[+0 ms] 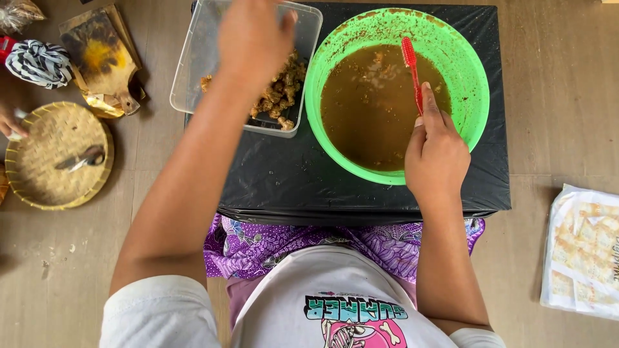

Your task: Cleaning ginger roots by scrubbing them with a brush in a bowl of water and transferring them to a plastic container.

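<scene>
My right hand [437, 154] grips a red toothbrush [411, 67] by its handle, bristle end held over a green plastic basin [474, 77] of muddy brown water. My left hand [253, 40] reaches into a clear plastic container [193, 71] holding several brown knobbly root pieces [284, 87]; its fingers are bunched together over the pile, and I cannot see whether they hold a piece. Basin and container stand side by side on a black covered low table [290, 180].
A round woven tray [39, 161] with a knife [80, 159] lies on the floor at left, another person's hand [9, 122] at its edge. A stained wooden board [100, 55], a striped cloth bundle [40, 63] and a white plastic packet [583, 251] at right also lie on the floor.
</scene>
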